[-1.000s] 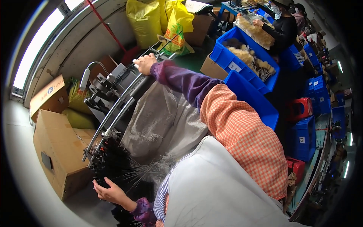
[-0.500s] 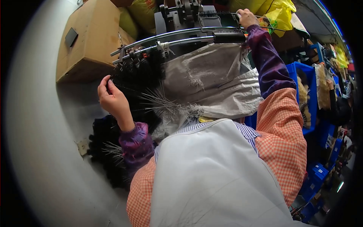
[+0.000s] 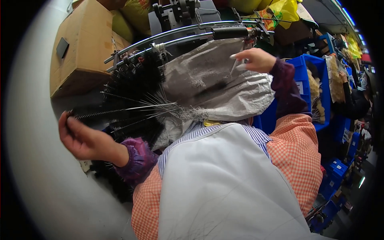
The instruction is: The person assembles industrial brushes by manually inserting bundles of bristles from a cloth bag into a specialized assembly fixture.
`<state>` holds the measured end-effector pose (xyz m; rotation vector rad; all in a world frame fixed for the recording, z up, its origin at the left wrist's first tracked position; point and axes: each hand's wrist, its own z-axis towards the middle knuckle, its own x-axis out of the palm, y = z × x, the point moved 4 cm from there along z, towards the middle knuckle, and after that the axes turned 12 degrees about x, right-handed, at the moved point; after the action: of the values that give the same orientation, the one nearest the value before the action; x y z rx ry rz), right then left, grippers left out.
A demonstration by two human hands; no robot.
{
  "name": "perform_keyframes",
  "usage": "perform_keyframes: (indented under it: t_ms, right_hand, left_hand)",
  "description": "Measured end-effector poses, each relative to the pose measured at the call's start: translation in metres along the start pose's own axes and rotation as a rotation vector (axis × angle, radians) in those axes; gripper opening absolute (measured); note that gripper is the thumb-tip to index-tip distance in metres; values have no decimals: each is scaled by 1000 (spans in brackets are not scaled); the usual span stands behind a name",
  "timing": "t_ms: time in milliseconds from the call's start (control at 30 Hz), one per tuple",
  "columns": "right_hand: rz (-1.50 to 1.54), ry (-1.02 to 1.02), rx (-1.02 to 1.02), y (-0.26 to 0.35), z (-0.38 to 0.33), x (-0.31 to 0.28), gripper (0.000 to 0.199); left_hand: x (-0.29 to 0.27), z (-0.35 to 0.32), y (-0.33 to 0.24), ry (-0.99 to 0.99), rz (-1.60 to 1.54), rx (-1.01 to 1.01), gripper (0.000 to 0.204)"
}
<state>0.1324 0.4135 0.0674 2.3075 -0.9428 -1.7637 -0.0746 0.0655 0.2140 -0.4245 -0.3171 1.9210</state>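
Observation:
At the far left, my left hand (image 3: pixel 86 138) is closed in a pinch at one end of a twisted-wire brush (image 3: pixel 102 113). Its bare stem runs right, across other stems. A heap of black bristle brushes (image 3: pixel 132 84) spreads beside that hand, pale wire stems (image 3: pixel 160 100) fanning out toward my lap. Over a grey woven sack (image 3: pixel 192 72), my right hand (image 3: pixel 256 60) has thumb and forefinger pinched, with pale coverings on the fingertips. A thin pale wire (image 3: pixel 234 68) points down from them. Below it a dark smear is too blurred to name.
A machine (image 3: pixel 184 18) with curved metal rails (image 3: pixel 184 30) stands ahead. To the left are a cardboard box (image 3: pixel 82 44) and a pale wall (image 3: pixel 32 132). Blue crates (image 3: pixel 298 80) and another person's arm (image 3: pixel 348 96) are on the right. Yellow bags (image 3: pixel 284 12) sit behind the machine.
My right hand has left the machine's right end and come down over the sack. My left hand has moved left and nearer, at the brush end. The view has shifted slightly.

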Motion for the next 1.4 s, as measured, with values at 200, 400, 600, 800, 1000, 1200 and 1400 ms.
perform_keyframes:
  t_ms: [200, 400, 600, 800, 1000, 1200, 1400]
  right_hand:
    - [962, 118, -456, 101, 24, 45, 52]
    - [742, -163, -449, 71, 52, 40, 35]
    - [-98, -799, 130, -41, 120, -28, 29]
    - [-268, -750, 286, -49, 168, -27, 31]
    - [-241, -735, 323, -56, 168, -26, 31]
    - [-227, -678, 395, -54, 168, -27, 34]
    - [-159, -701, 261, -65, 172, -25, 34]
  left_hand:
    - [88, -92, -29, 451, -648, -301, 13]
    - [97, -131, -28, 544, -876, -572, 25]
    - [78, -144, 19, 738, -613, -683, 25]
    - [64, -146, 28, 735, -524, -671, 19]
    - [60, -146, 38, 744, -466, -637, 18]
    - [58, -149, 38, 746, -449, -661, 16]
    - [53, -153, 42, 746, -446, -683, 16]
